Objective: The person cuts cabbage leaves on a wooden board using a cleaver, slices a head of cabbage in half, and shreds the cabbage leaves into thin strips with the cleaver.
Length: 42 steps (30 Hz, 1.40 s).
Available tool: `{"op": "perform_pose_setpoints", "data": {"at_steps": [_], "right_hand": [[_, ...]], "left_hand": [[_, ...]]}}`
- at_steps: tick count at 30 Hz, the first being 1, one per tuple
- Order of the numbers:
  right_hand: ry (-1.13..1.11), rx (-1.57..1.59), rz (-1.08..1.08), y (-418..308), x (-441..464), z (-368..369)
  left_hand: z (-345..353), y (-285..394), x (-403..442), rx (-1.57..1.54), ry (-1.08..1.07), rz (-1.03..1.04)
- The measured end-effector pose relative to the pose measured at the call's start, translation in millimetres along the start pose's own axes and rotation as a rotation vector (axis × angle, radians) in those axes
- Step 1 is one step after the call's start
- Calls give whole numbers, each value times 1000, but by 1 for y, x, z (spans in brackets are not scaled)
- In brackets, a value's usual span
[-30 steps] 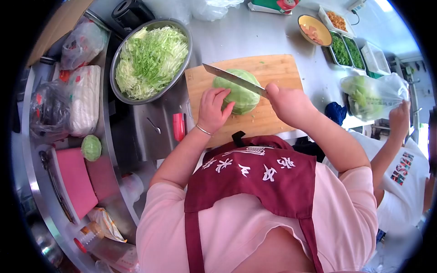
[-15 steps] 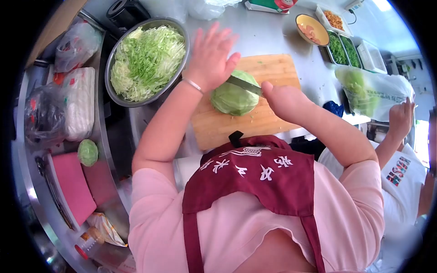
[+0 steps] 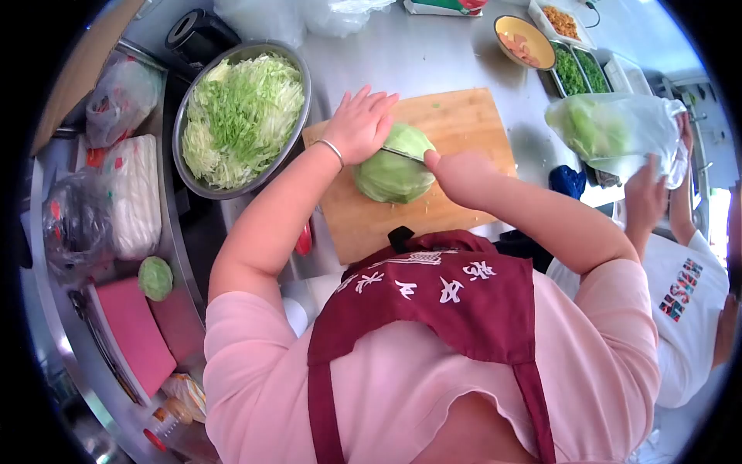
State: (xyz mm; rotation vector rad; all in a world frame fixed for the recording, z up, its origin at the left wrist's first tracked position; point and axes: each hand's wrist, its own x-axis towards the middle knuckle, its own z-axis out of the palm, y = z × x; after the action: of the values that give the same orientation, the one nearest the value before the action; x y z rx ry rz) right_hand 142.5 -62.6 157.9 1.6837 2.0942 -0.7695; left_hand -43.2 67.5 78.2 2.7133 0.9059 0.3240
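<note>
A green cabbage (image 3: 393,180) sits on the wooden cutting board (image 3: 471,124), with the knife (image 3: 403,155) lying into its top, edge-on to the camera. My right hand (image 3: 462,178) is wrapped round the knife handle at the cabbage's right side. At the blade's far end, my left hand (image 3: 362,124) rests with its palm against the tip area, its fingers stretched out toward the upper right. A metal bowl (image 3: 307,100) heaped with shredded cabbage (image 3: 243,116) stands left of the board.
A co-worker at the right holds a plastic bag (image 3: 649,135) of greens. Behind are a yellow bowl (image 3: 525,42) and trays of chopped greens (image 3: 570,73). A dark blue cloth (image 3: 567,181) lies right of the board. Another cabbage (image 3: 155,278) sits on the left shelf.
My left hand has left the cabbage's side, risen, and come down at the blade's far end. The knife has gone from above the cabbage into it. The co-worker's bag has shifted left.
</note>
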Motion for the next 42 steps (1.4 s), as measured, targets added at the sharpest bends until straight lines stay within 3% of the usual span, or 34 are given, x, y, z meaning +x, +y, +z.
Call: {"op": "perform_pose_setpoints", "data": {"at_steps": [5, 10, 11, 13, 16, 25, 34, 37, 42], "right_hand": [[1, 6, -3, 9, 3, 28], [354, 36, -46, 34, -24, 53], [352, 41, -41, 33, -28, 52], [57, 39, 84, 32, -31, 40], [4, 47, 142, 33, -24, 40], [-22, 83, 147, 42, -15, 37], [-24, 204, 187, 49, -3, 57], [-86, 228, 211, 35, -8, 27], [-60, 251, 154, 32, 15, 59]], "left_hand": [[9, 6, -4, -107, -51, -49], [9, -3, -6, -64, -88, -75], [11, -2, -8, -67, -94, -71], [10, -3, -7, -91, -68, -55], [-18, -3, 7, -91, -69, -42], [9, -23, 10, -83, 111, -36], [17, -32, 30, -222, 58, 7], [22, -41, 25, -128, 110, 6], [16, -34, 7, -79, 97, 6]]}}
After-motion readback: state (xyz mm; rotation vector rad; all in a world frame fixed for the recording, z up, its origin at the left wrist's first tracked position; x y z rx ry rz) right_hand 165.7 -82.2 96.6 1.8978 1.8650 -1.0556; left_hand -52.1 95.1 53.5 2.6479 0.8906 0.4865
